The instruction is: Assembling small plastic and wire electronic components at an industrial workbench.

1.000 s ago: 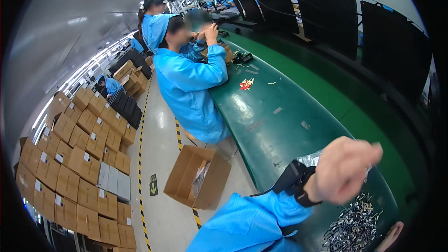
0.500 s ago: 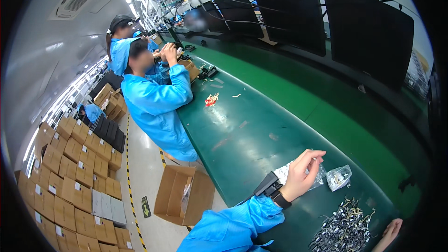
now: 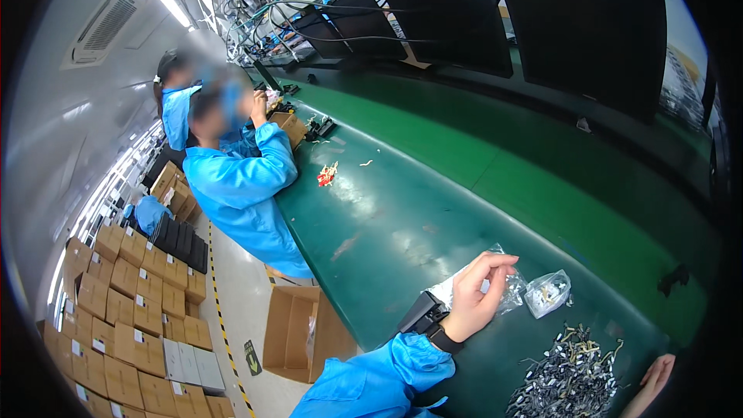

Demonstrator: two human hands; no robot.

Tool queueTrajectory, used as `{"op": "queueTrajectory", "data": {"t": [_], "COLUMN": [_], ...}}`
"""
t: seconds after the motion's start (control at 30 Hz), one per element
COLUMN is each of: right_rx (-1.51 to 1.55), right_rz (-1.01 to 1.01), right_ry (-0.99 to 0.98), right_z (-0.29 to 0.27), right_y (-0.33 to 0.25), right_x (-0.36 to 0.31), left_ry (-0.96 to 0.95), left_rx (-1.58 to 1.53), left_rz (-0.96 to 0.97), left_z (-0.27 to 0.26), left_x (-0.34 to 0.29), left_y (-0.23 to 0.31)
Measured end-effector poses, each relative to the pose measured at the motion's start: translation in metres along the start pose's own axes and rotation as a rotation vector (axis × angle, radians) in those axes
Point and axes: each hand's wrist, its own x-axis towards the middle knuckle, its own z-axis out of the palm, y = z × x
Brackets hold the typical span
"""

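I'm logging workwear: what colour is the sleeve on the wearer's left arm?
The sleeve is bright blue, seen best in the head view.

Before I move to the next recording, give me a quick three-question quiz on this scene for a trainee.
1. Which hand, left or right, is nearer the bulging clear plastic bag?
2. True or false: the heap of small wired parts lies loose on the tabletop.
3. Fill in: the small red-and-cream scraps lie on a ____-coloured surface.

Key: 1. The left hand. 2. True. 3. Green.
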Motion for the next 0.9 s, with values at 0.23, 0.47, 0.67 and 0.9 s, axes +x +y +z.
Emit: {"op": "queueTrajectory", "data": {"t": [0.23,0.47,0.67,0.9], "right_rx": [0.111,0.109,0.081,0.266], "right_rz": [-0.039,-0.049,-0.008,-0.016], "right_ry": [-0.028,0.055,0.087,0.084], "right_z": [-0.003,-0.011,-0.022,0.015], "right_y": [0.042,0.092,0.073,0.049], "right_x": [0.014,0.026,0.013,0.013], "left_ry": [0.028,0.025,0.085,0.171], "left_rx": [0.006,0.01,-0.003,-0.037], "left_rz": [-0.031,0.011,-0.024,0.04], "left_z": [-0.007,-0.006,0.0,-0.014], "left_x": [0.002,0.004,0.004,-0.001], "left_y": [-0.003,-0.008,-0.002,-0.008]}}
